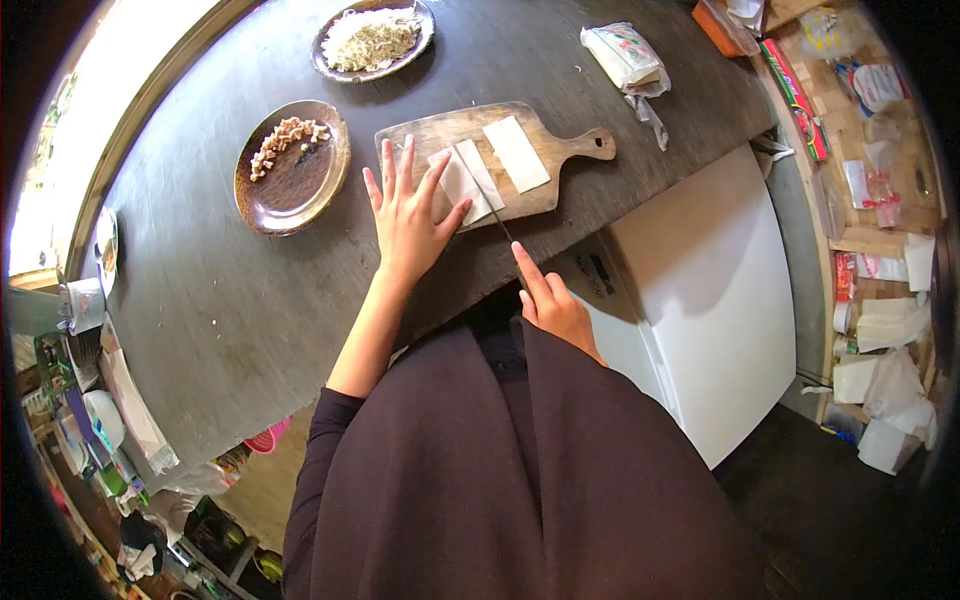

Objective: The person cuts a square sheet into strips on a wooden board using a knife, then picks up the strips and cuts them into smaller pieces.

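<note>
Left hand [412, 218] spread wide, touching the slab [458, 182] near the middle of the board [468, 126]; right hand [556, 308] grips the knife [493, 203] across it. Slab looks light, soft, maybe crumbly: press flat, left edge.

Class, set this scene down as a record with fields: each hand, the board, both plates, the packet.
Left hand: spread over white pieces
Right hand: holding a knife, index finger extended
Cutting board: bears those pieces and, nearer its handle, another white rectangle
Near plate: small brown chunks
Far plate: pale shreds
Plastic packet: on the table, beyond the handle
</note>
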`<action>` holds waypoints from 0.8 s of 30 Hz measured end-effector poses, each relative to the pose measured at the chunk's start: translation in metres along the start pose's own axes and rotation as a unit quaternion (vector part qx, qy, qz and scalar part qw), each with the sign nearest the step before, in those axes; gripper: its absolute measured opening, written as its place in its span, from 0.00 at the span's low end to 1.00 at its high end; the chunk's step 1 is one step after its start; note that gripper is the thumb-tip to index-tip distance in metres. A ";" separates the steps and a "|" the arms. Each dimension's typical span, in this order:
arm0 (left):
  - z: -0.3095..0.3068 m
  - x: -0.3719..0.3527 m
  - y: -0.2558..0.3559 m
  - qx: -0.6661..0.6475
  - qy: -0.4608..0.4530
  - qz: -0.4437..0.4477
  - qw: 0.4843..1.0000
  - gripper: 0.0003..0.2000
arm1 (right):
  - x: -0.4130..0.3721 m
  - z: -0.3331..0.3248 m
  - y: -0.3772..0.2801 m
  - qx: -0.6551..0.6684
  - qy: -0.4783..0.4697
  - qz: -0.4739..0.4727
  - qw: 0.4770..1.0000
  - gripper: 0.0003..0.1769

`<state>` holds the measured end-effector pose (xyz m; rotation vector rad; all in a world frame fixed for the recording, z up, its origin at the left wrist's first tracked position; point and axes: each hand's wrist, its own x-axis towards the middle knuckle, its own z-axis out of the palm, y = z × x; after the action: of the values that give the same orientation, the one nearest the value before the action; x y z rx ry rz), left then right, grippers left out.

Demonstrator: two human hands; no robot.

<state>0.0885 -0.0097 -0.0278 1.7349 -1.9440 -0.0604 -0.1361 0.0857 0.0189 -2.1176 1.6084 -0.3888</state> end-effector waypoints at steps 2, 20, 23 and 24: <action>0.000 0.000 -0.001 -0.003 -0.001 0.000 1.000 0.33 | 0.000 -0.001 0.002 -0.003 0.002 -0.002 1.000 0.43; 0.001 -0.001 -0.001 0.003 -0.015 -0.010 1.000 0.33 | 0.017 0.007 0.013 -0.022 0.014 -0.031 0.999 0.42; 0.001 -0.001 -0.001 0.005 -0.011 -0.008 1.000 0.33 | 0.028 0.010 0.016 -0.013 0.024 -0.054 0.998 0.41; 0.002 -0.001 -0.001 0.005 -0.010 -0.006 1.000 0.34 | 0.030 0.010 0.016 -0.017 0.033 -0.053 0.998 0.41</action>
<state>0.0891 -0.0099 -0.0300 1.7593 -1.9524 -0.0720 -0.1363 0.0552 0.0006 -2.2436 1.5544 -0.4741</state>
